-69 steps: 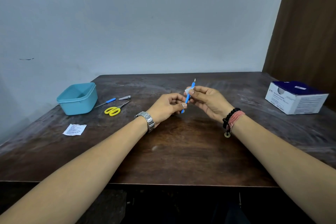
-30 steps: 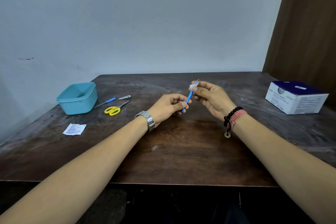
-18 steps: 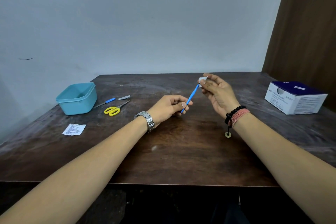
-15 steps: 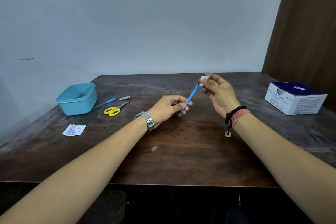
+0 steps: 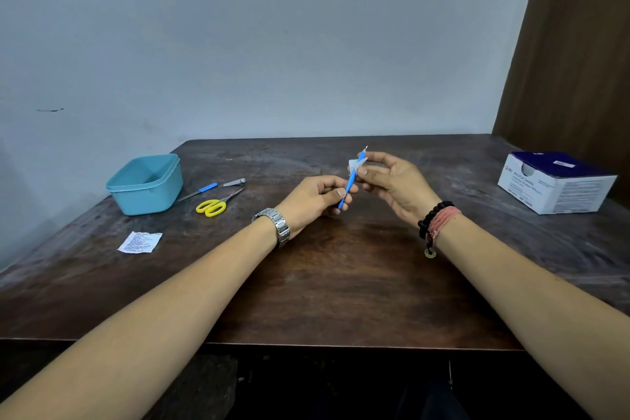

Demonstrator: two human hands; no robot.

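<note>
Head view, centre of the frame: the left hand [image 5: 315, 201] pinches the lower end of a slim blue plastic tool with a metal tip [image 5: 351, 181] between thumb and curled forefinger. The shaft tilts up and to the right, with the tip poking clear above both hands. Just right of it, the right hand [image 5: 392, 181] pinches a small white folded pad [image 5: 356, 164] against the upper shaft, its other fingers loosely spread. Both hands hover above the dark wooden table [image 5: 341, 283], well back from its near edge, with bare wood below and to the right of them.

At middle left lie yellow-handled scissors [image 5: 213, 206], a metal nail clipper [image 5: 233, 182] and a second blue-handled tool [image 5: 199, 191], beside a square teal plastic tub [image 5: 146, 182]. A printed white paper wrapper [image 5: 139, 242] sits lower left. A white and navy cardboard box [image 5: 559, 181] rests near the right edge.
</note>
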